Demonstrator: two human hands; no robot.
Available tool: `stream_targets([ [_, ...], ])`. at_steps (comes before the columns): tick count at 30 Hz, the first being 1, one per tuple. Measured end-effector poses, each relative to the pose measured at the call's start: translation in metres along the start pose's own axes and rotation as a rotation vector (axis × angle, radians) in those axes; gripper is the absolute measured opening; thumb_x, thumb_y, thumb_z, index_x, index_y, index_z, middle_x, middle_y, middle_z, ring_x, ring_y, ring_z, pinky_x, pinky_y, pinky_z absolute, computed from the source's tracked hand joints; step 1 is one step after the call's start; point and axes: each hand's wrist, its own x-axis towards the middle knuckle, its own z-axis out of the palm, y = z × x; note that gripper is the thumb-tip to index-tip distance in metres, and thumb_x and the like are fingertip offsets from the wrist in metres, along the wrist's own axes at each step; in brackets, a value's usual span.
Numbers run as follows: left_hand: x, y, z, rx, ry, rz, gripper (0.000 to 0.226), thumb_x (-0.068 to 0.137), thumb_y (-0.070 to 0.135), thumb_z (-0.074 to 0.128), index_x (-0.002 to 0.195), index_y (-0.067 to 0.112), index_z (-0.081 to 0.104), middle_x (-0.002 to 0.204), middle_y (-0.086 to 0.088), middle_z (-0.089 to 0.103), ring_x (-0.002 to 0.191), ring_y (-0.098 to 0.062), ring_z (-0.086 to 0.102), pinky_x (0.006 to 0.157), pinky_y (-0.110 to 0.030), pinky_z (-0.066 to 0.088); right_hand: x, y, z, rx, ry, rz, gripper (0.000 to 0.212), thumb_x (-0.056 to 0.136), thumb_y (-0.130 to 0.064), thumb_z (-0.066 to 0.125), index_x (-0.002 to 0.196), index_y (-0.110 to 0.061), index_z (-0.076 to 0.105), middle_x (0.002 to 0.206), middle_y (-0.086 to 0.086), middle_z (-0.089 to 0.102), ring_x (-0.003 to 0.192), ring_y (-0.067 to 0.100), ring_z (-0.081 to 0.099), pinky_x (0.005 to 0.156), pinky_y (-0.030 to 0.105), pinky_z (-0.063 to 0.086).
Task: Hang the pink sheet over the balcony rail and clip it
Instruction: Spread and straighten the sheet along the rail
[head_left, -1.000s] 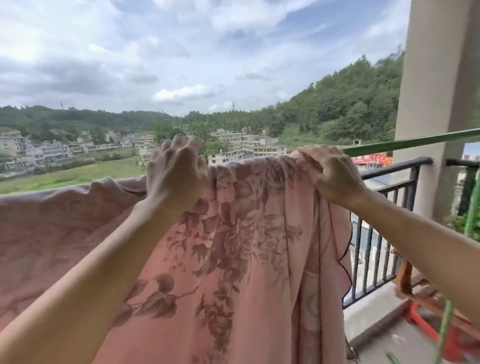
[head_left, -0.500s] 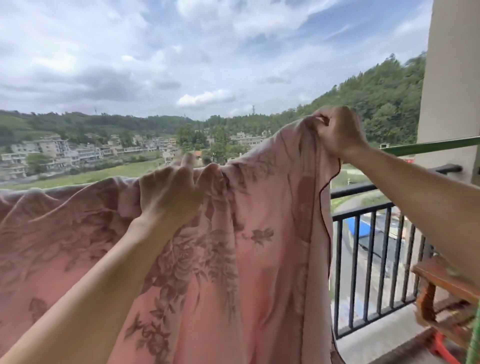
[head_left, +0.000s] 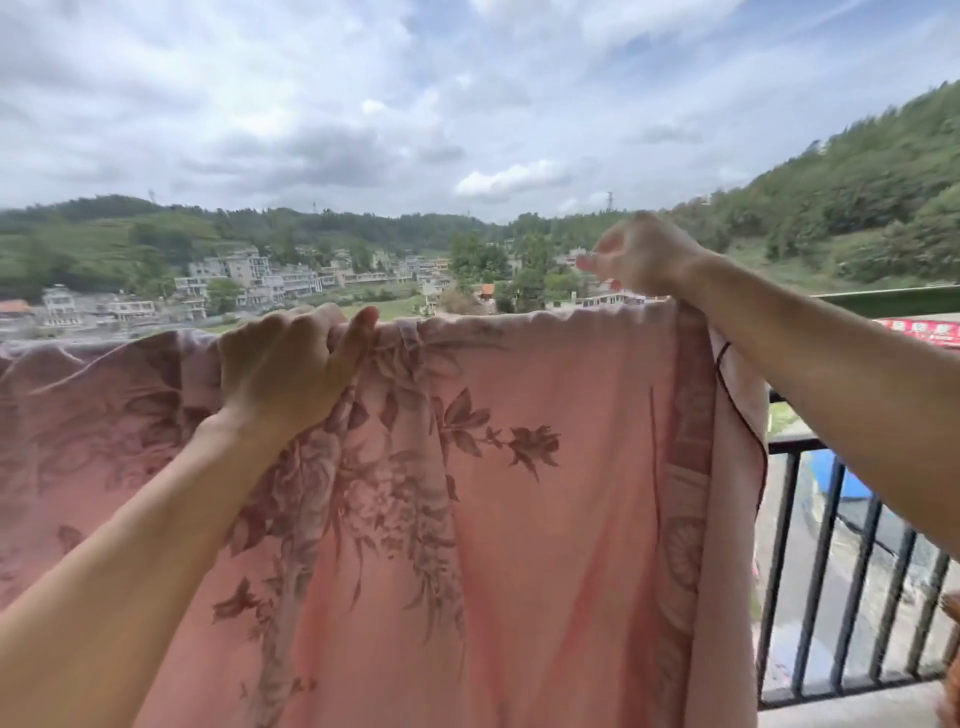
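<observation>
Gripping the pink sheet (head_left: 545, 493) with curled fingers of the left hand (head_left: 291, 374). Holding the blurred right hand (head_left: 644, 254) just above its edge; finger state unclear.

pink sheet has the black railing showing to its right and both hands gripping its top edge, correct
Not quite. In the head view only the left hand grips the top edge of the pink sheet. The right hand is raised above that edge, with its fingers off the cloth. The black railing does show to the sheet's right.
</observation>
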Motion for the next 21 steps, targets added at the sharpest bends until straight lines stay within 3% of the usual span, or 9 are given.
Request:
stream_targets([
  [2, 0.000, 0.002, 0.001, 0.005, 0.001, -0.007, 0.061, 0.090, 0.066, 0.014, 0.059, 0.020, 0.039, 0.048, 0.003, 0.045, 0.049, -0.020, 0.046, 0.052, -0.026, 0.025, -0.026, -0.034, 0.014, 0.088, -0.098, -0.231, 0.052, 0.090, -0.053, 0.052, 0.080, -0.002, 0.062, 0.082, 0.012, 0.067, 0.073, 0.030, 0.066, 0.064, 0.036, 0.056],
  [4, -0.001, 0.001, 0.004, 0.000, 0.007, -0.023, 0.062, 0.090, 0.067, 0.014, 0.058, 0.019, 0.038, 0.049, -0.001, 0.047, 0.050, -0.022, 0.049, 0.053, -0.027, 0.029, -0.047, -0.052, 0.031, 0.013, -0.129, -0.441, 0.045, 0.088, -0.051, 0.055, 0.080, -0.008, 0.066, 0.074, 0.001, 0.065, 0.058, 0.017, 0.059, 0.054, 0.028, 0.050],
  [7, -0.001, 0.000, 0.006, -0.029, 0.008, -0.031, 0.068, 0.088, 0.071, 0.013, 0.072, 0.018, 0.052, 0.058, -0.006, 0.057, 0.058, -0.028, 0.058, 0.056, -0.029, 0.037, -0.051, -0.043, 0.037, -0.077, 0.103, -0.552, 0.026, 0.090, -0.038, 0.062, 0.090, -0.015, 0.074, 0.070, -0.006, 0.067, 0.052, 0.007, 0.056, 0.050, 0.021, 0.042],
  [10, -0.001, 0.001, 0.008, -0.026, 0.006, -0.052, 0.075, 0.088, 0.071, 0.016, 0.120, 0.016, 0.054, 0.105, -0.016, 0.066, 0.083, -0.034, 0.064, 0.067, -0.034, 0.043, -0.026, -0.022, 0.022, -0.119, 0.289, -0.457, 0.028, 0.091, -0.033, 0.062, 0.070, -0.016, 0.068, 0.061, -0.002, 0.060, 0.064, 0.025, 0.061, 0.060, 0.030, 0.047],
  [12, -0.001, 0.003, 0.006, -0.002, -0.004, -0.075, 0.076, 0.087, 0.069, 0.017, 0.133, 0.016, 0.045, 0.124, -0.017, 0.058, 0.095, -0.037, 0.061, 0.071, -0.037, 0.040, 0.001, 0.001, 0.004, -0.167, 0.412, -0.292, 0.038, 0.091, -0.040, 0.059, 0.066, -0.012, 0.063, 0.069, 0.010, 0.064, 0.075, 0.032, 0.061, 0.067, 0.035, 0.046],
  [14, -0.002, 0.002, 0.002, 0.020, -0.023, -0.095, 0.077, 0.086, 0.070, 0.017, 0.135, 0.016, 0.043, 0.127, -0.018, 0.055, 0.099, -0.038, 0.059, 0.074, -0.040, 0.040, 0.024, 0.032, -0.017, -0.180, 0.548, -0.081, 0.050, 0.087, -0.052, 0.054, 0.072, -0.005, 0.064, 0.080, 0.021, 0.065, 0.082, 0.036, 0.062, 0.071, 0.038, 0.046],
  [16, -0.003, -0.003, 0.003, 0.013, -0.067, -0.094, 0.078, 0.086, 0.071, 0.017, 0.134, 0.015, 0.042, 0.127, -0.019, 0.054, 0.101, -0.038, 0.058, 0.078, -0.042, 0.041, 0.034, 0.061, -0.032, -0.100, 0.566, 0.064, 0.058, 0.082, -0.059, 0.053, 0.067, -0.003, 0.061, 0.069, 0.020, 0.055, 0.075, 0.030, 0.061, 0.067, 0.038, 0.046],
  [19, -0.003, -0.005, 0.006, -0.084, -0.131, -0.069, 0.084, 0.082, 0.079, 0.007, 0.118, 0.015, 0.049, 0.116, -0.020, 0.056, 0.093, -0.037, 0.059, 0.081, -0.047, 0.048, 0.028, 0.075, -0.029, -0.061, 0.293, 0.137, 0.045, 0.087, -0.043, 0.066, 0.071, -0.001, 0.066, 0.065, 0.012, 0.053, 0.064, 0.022, 0.054, 0.060, 0.034, 0.041],
  [21, -0.003, -0.002, 0.003, -0.041, -0.129, -0.073, 0.084, 0.084, 0.076, 0.003, 0.104, 0.014, 0.055, 0.103, -0.020, 0.060, 0.085, -0.035, 0.059, 0.077, -0.046, 0.049, 0.011, 0.068, -0.024, 0.030, 0.192, 0.082, 0.053, 0.087, -0.046, 0.064, 0.074, 0.004, 0.066, 0.065, 0.010, 0.056, 0.056, 0.021, 0.049, 0.055, 0.032, 0.040],
])
